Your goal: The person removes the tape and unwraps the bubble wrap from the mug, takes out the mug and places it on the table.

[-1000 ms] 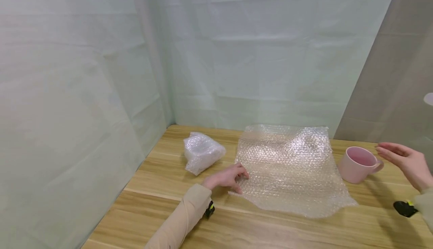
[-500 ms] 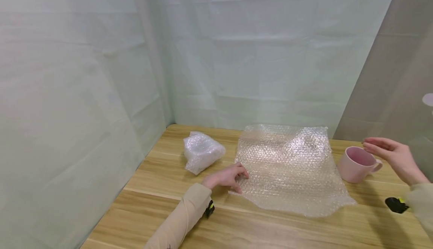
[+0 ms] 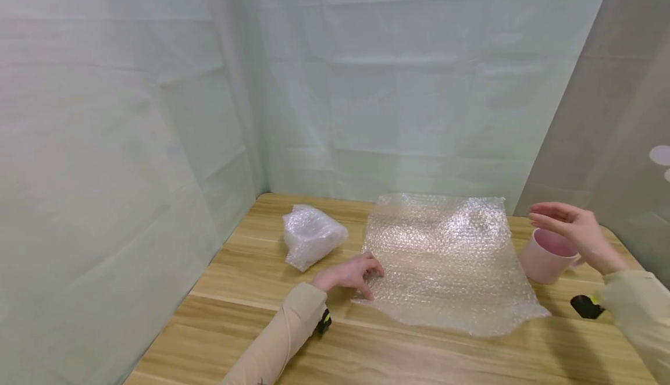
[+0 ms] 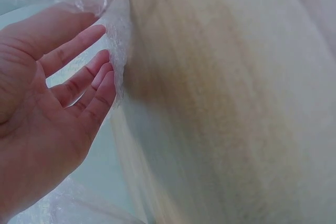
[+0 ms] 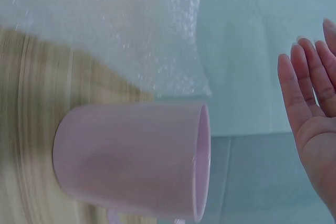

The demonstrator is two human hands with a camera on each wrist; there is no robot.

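A sheet of clear bubble wrap (image 3: 445, 263) lies spread on the wooden table. My left hand (image 3: 349, 274) rests at its near left corner, fingers lightly bent and touching the edge; the left wrist view shows the fingertips (image 4: 107, 59) against the plastic without a pinch. A pink mug (image 3: 546, 257) stands upright just right of the sheet. My right hand (image 3: 573, 231) hovers above the mug with fingers extended and nothing in them. In the right wrist view the mug (image 5: 128, 158) appears apart from the hand (image 5: 315, 93).
A bundle of crumpled bubble wrap (image 3: 313, 236) sits at the back left of the table (image 3: 251, 321). Pale cloth walls (image 3: 392, 94) rise behind and along the left side, with a grey cloth panel (image 3: 602, 117) at the right.
My right hand has moved left, from beside the mug's handle to above the mug. My left hand, the bubble wrap and the mug stay in place.
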